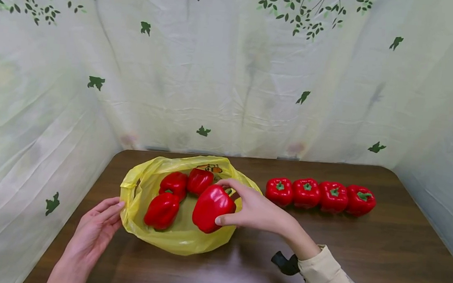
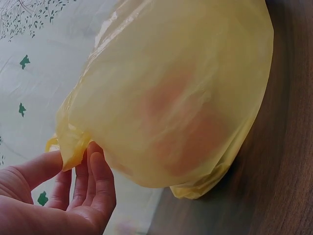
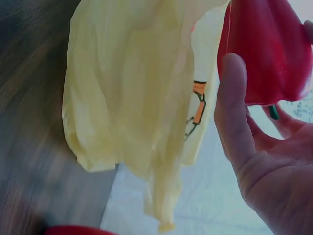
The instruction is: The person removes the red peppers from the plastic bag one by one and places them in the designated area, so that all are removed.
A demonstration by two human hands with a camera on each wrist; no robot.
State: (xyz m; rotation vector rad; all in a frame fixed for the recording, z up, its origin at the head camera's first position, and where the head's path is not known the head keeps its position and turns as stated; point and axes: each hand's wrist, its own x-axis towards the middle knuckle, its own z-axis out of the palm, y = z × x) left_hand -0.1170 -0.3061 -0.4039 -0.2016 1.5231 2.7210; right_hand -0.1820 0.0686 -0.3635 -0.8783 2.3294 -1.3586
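Observation:
A yellow plastic bag (image 1: pixel 185 245) stands on the table with its mouth spread wide. My left hand (image 1: pixel 95 229) pinches the left edge of its rim between thumb and fingers, as the left wrist view shows up close at the bag's corner (image 2: pixel 76 147). Over the bag's right side, my right hand (image 1: pixel 258 209) grips a red bell pepper (image 1: pixel 210 207), thumb on the near side and fingers around the back. Three more red peppers (image 1: pixel 162 211) lie inside the bag. In the right wrist view the held pepper (image 3: pixel 269 49) shows its green stem pointing down.
To the right of the bag, several red bell peppers (image 1: pixel 307 192) stand in a row toward the back of the brown table (image 1: pixel 394 255). A black object (image 1: pixel 285 262) is at the right sleeve's cuff. A pale curtain (image 1: pixel 224 69) with leaf prints surrounds the table.

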